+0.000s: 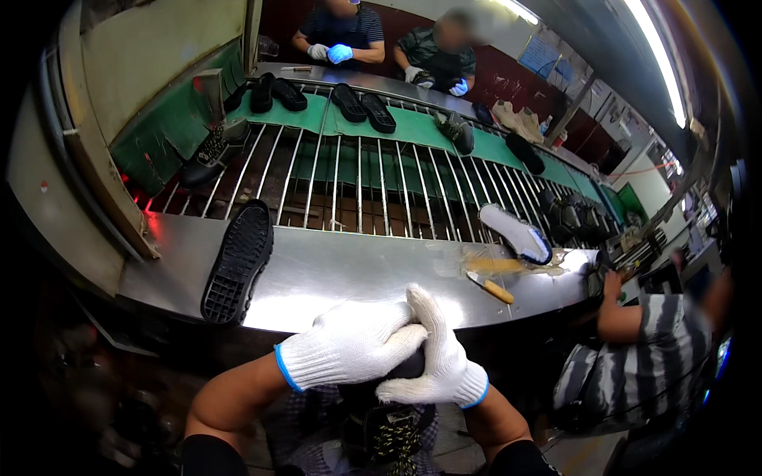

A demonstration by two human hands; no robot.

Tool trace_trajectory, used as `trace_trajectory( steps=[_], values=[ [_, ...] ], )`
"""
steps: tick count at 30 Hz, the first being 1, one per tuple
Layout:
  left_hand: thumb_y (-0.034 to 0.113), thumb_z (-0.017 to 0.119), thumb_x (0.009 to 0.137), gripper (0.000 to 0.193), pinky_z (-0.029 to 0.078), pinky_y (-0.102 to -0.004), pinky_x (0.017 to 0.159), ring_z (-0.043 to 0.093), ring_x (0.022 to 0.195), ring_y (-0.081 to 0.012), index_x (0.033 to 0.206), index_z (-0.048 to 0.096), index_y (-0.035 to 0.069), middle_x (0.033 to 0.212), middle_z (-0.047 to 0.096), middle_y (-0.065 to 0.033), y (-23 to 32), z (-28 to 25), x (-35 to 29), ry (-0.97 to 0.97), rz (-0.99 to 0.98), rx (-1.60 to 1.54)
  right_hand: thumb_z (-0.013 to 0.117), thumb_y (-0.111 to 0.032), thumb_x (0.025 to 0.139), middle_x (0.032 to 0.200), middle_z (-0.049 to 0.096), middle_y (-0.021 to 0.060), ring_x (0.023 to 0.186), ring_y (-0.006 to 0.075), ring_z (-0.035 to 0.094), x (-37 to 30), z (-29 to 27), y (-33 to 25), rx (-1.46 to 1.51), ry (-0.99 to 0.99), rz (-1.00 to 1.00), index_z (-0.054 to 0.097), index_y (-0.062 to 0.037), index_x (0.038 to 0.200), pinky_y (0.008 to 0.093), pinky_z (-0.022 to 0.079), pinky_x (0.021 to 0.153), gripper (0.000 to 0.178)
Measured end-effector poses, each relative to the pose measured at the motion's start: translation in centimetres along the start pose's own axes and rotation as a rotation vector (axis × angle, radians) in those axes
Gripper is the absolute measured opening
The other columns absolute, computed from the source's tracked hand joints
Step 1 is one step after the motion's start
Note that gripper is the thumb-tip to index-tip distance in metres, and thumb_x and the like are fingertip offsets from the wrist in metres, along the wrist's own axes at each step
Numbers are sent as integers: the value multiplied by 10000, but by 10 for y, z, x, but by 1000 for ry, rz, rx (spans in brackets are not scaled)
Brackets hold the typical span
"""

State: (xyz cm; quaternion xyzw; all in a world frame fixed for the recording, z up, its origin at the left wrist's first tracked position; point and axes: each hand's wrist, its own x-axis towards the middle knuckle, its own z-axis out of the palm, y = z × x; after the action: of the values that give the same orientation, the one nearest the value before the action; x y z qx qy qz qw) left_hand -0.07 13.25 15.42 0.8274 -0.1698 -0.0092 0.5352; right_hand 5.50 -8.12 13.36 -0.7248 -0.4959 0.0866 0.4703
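Observation:
Both my hands wear white knit gloves with blue cuffs and meet in front of my lap. Between them is a black shoe (390, 436) with yellow-flecked laces, its dark toe showing in the gap below the gloves. My left hand (349, 343) is wrapped over the toe end from the left. On the other side my right hand (435, 355) closes round it, thumb and fingers pressed in. The gloves hide most of the toe. A black treaded shoe sole (240, 258) lies on the metal ledge beyond my left hand.
A tool with a yellow handle (498, 291) and a white-bottomed shoe piece (514, 232) lie on the ledge (349, 274). Beyond it runs a roller conveyor (357, 186) with a green belt (317, 117), shoes and soles. Two people work across it; a striped-shirt person (643, 349) is at right.

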Motion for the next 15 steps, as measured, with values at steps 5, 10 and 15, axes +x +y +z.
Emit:
trace_trajectory(
  steps=[5,10,15],
  values=[
    [202,555,1065,262,554,-364,876,714,910,-270,1105,695,-16,977,732,-162,20,-27,-23,42,-38,-21,620,-479,1080,1533,511,194,1434,262,477,-30,61,57,1205,123,361,313,43,1636,404,325,1252,822],
    [55,556,1055,187,530,-335,1004,679,1071,-172,1161,680,-38,1130,737,-111,-38,-11,-30,392,-194,-226,585,-413,1099,1283,706,217,1114,294,719,-55,68,53,326,110,503,469,28,1535,396,567,979,631],
    [209,444,1105,400,539,-331,973,707,1031,-199,1081,736,-63,1036,769,-145,-130,51,-27,469,-240,-533,802,-441,909,1260,636,361,998,477,722,-50,38,-22,-217,-156,626,303,121,1575,481,605,879,1004]
  ],
)
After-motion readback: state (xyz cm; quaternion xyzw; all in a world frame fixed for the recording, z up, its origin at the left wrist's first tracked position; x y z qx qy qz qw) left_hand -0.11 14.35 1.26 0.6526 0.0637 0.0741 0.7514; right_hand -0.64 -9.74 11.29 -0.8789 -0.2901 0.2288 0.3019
